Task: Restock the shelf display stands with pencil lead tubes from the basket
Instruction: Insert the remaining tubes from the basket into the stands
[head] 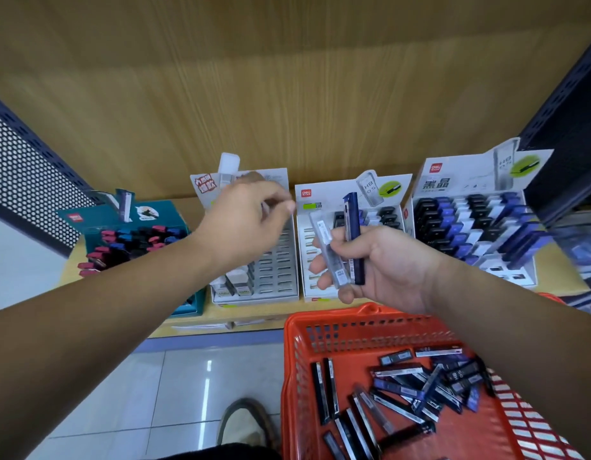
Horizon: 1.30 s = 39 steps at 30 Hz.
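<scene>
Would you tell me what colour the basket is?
The basket is orange-red, shown best in the head view.

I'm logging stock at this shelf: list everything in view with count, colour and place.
shelf: one, tan wood, across the middle
teal display stand: one, teal, far left on shelf
white display stands: three, white, in a row right of the teal one
basket: one, red, lower right
loose tubes: many, black, blue and clear, in basket
clear tube: one, transparent, in right hand
blue tube: one, dark blue, in right hand
side panels: two, dark perforated metal, shelf ends
floor: pale tiles, below
shoe: one, grey-brown, bottom centre
left hand: above the second stand, fingers curled; any hold blurred
right hand: before the third stand, gripping both tubes
</scene>
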{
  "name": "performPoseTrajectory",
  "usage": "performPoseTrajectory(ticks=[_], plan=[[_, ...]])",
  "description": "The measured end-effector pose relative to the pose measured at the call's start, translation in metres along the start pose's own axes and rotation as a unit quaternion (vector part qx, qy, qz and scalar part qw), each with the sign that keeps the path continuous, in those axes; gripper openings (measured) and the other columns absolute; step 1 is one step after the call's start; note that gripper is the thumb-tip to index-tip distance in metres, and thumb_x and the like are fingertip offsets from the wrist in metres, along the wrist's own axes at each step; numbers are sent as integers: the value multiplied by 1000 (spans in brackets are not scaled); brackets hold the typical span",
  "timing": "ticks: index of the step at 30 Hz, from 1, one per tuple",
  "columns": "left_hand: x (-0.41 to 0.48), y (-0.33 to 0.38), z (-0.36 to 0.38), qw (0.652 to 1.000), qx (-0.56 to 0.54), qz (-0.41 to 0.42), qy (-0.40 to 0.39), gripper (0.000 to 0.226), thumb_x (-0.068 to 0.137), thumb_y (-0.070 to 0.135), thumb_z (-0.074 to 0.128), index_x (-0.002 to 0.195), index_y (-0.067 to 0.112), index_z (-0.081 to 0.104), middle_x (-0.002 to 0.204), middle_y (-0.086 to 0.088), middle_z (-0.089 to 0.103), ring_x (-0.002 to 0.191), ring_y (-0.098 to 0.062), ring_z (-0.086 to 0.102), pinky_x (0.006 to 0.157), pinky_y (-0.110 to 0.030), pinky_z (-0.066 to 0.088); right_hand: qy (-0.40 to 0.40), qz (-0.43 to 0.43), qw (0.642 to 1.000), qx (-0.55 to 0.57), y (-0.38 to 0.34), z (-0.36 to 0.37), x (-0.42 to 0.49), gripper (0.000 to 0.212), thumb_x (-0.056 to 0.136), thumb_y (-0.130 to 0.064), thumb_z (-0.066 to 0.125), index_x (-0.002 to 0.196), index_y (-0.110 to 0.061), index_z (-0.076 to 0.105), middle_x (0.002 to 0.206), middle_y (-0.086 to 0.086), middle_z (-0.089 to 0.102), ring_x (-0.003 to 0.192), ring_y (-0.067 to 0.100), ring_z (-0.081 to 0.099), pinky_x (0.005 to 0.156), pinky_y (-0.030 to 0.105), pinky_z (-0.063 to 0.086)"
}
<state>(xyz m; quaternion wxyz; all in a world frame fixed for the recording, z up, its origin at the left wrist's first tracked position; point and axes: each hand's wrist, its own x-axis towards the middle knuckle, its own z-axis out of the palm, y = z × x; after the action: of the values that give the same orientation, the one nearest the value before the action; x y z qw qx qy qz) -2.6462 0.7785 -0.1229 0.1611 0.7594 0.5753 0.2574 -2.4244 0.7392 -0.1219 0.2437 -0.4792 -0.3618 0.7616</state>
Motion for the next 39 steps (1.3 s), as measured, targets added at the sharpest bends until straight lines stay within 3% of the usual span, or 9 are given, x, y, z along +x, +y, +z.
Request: performPoseTrajectory(ticks=[3,8,12,19,24,29,32,35,39], plan=[[-8,44,-2,971,-181,-100,-117,29,98,39,68,85,14,76,64,3,55,56,-7,46,55,-18,38,-7,-12,1000,-19,-3,-2,-17,16,108,-9,45,115,-5,58,102,19,75,85,29,71,53,34,47],[-5,81,-3,935,-292,-180,-96,13,95,23,74,95,10,73,69,-5,66,57,-13,57,51,-26,47,18,-23,999,-14,-9,-9,-55,19,110,-19,47,121,-7,58,109,23,76,87,33,76,51,31,50],[1,111,4,931,-279,-214,-96,7,95,10,68,96,3,70,68,-8,65,53,-14,57,46,-25,46,97,-71,992,-46,-6,-31,-87,20,104,-18,60,123,-11,60,100,20,77,54,20,57,45,27,29],[12,172,48,879,-279,-322,-214,16,99,20,61,86,11,67,56,0,50,46,-11,34,44,-20,22,129,-153,979,52,-9,-72,-144,25,102,-9,58,126,-4,62,107,21,76,48,13,45,43,23,22],[3,195,74,882,-266,-311,-234,44,103,47,55,85,9,70,59,2,42,46,-12,26,43,-20,16,222,-162,960,59,1,-103,-150,28,105,-6,55,129,7,49,100,20,77,44,15,40,40,22,22],[-3,198,91,865,-301,-322,-242,54,102,54,53,87,6,69,56,3,42,48,-14,29,44,-23,20,292,-149,945,3,10,-120,-154,7,101,-11,65,106,-7,62,98,18,76,46,15,34,44,25,21],[-3,203,97,860,-304,-307,-272,42,106,43,54,99,5,69,62,-2,51,48,-15,39,42,-24,28,313,-159,936,-24,7,-133,-156,8,99,-12,66,94,-7,67,71,13,64,43,14,29,44,23,19],[2,200,103,892,-244,-254,-282,17,106,25,55,107,11,66,74,-8,67,51,-16,54,44,-24,37,366,-156,915,-68,-3,-153,-162,14,99,-12,60,102,1,64,45,-3,42,40,14,24,41,21,19],[6,187,112,919,-179,-197,-292,14,104,17,54,102,14,68,89,-10,73,63,-14,63,50,-27,46,411,-138,884,-174,-1,-178,-158,8,93,-14,66,90,-9,62,59,6,48,41,15,28,40,23,26]])
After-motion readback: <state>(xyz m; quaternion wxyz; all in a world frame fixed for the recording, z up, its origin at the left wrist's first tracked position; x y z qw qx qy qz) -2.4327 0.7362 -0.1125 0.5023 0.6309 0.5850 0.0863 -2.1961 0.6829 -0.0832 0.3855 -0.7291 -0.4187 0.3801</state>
